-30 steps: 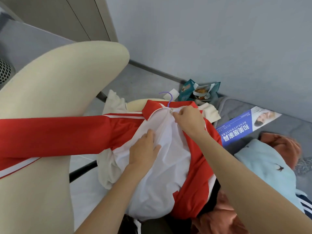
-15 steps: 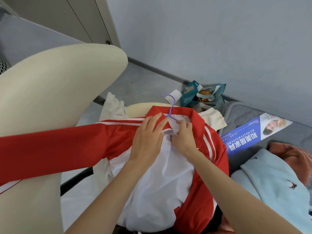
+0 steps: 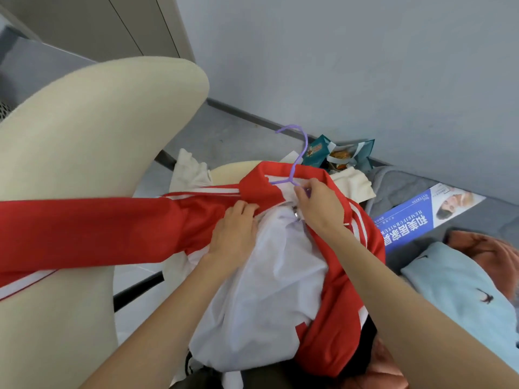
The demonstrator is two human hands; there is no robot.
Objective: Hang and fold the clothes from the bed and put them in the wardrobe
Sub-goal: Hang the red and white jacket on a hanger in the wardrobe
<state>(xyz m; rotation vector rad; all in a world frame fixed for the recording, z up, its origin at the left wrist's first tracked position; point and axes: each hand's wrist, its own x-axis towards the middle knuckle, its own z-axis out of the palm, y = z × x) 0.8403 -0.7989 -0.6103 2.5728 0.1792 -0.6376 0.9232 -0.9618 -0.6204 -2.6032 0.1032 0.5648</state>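
Item: red-and-white zip-front track jacket [image 3: 266, 290]. It lies front-up on a heap of clothes at the edge of the grey bed [image 3: 407, 186]. One red sleeve stretches left across a cream padded curved chair [image 3: 98, 130].

Item: thin purple plastic hanger [image 3: 298, 155], inside the jacket's neck. Half a second ago only the hook peeped above the red collar. Now the hook stands well clear of the collar, and one purple shoulder bar shows in the neck opening.

Right hand [image 3: 320, 206]: thumb and fingers pinch the hanger just below its hook, above the metal zip pull. Earlier it worked lower, at the collar fold.

Left hand [image 3: 236, 234]: fingers together, tips curled onto the jacket's front edge where red meets white, holding the cloth. It has drawn left and apart from the right hand, which it nearly touched before.

Nearby: teal foil snack bags [image 3: 351, 153] beyond the collar; blue printed leaflet [image 3: 415, 220] and light blue garment [image 3: 460, 284] on the bed at right, with an orange garment [image 3: 483, 248] beside the blue one.
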